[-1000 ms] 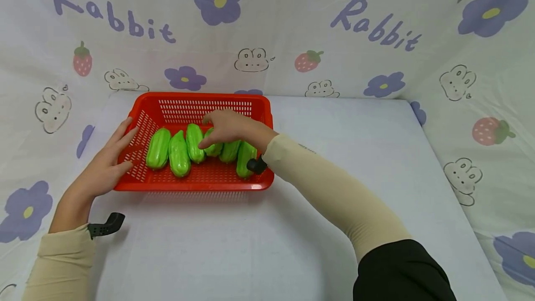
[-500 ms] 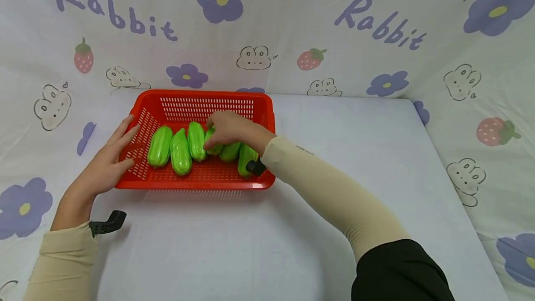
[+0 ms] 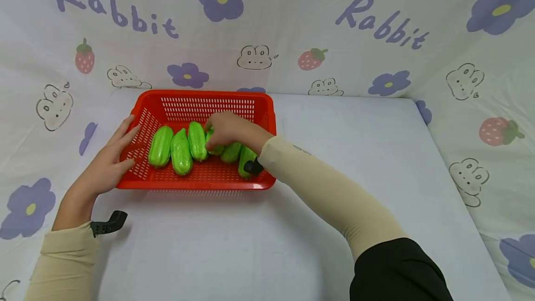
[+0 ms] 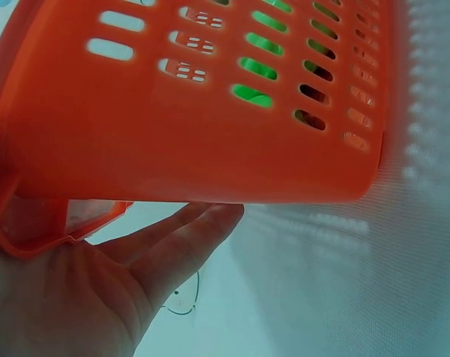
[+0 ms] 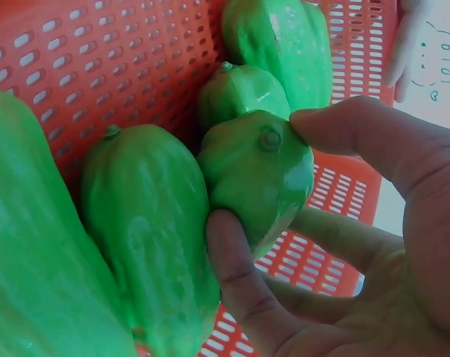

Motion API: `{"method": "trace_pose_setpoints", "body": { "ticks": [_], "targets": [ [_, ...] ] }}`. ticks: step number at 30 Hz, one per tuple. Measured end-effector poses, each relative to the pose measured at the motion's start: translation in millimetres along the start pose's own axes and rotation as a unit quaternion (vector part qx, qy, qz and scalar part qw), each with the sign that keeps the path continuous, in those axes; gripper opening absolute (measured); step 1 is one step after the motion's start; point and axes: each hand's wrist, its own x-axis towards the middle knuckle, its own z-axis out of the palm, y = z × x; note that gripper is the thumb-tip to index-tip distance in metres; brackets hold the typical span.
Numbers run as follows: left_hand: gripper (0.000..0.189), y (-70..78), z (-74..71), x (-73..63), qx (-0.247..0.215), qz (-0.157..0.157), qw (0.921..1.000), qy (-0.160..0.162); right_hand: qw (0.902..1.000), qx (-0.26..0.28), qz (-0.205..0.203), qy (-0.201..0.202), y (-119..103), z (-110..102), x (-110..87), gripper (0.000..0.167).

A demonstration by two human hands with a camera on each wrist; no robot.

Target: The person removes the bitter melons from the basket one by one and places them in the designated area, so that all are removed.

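Observation:
A red plastic basket [image 3: 196, 185] with slotted walls holds several glossy green papayas [image 3: 160, 147] lying side by side. My left hand [image 3: 104, 166] rests on the basket's left side with its fingers extended. In the left wrist view its fingertips [image 4: 221, 216] touch the outer wall. Reaching into the basket from the right, my right hand [image 3: 227, 127] grips one papaya [image 5: 258, 171] near the middle of the row. Seen from the right wrist, the thumb and fingers lie around that papaya, its stem nub toward the camera. In the head view, the hand and sleeve partly cover the papayas on the right.
The basket stands near the back of a white-covered table [image 3: 259, 240]. Behind it hangs a white cloth [image 3: 284, 17] printed with flowers, rabbits and strawberries. Black wrist devices [image 3: 109, 223] are worn on both arms.
My right hand's fingers have come down and closed around the papaya. The left hand stays at the basket's left side. The head view has shifted slightly.

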Motion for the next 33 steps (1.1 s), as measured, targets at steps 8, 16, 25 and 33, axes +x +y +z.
{"method": "trace_pose_setpoints", "body": {
  "ticks": [8, 16, 25, 33],
  "targets": [
    [0.086, -2.0, 0.2, -0.4, -0.01, 0.006, 0.9999, 0.0, 0.9999, 0.004, 0.006, 0.012, 0.7, 0.3, -0.6, 0.052],
    [0.085, -0.8, -0.2, -0.6, -0.01, 0.012, 0.9999, 0.001, 0.9989, 0.027, 0.012, 0.035, 6.9, -1.2, -4.8, 0.062],
    [0.085, 0.4, 0.1, -0.2, -0.006, 0.01, 0.9999, 0.0, 0.9949, 0.072, 0.009, 0.07, 11.1, -7.1, -18.7, 0.061],
    [0.084, -0.4, 1.8, -1.6, -0.008, 0.014, 0.9999, 0.0, 0.9891, 0.105, -0.005, 0.103, 16.0, -11.1, -36.6, 0.062]
  ]
}}
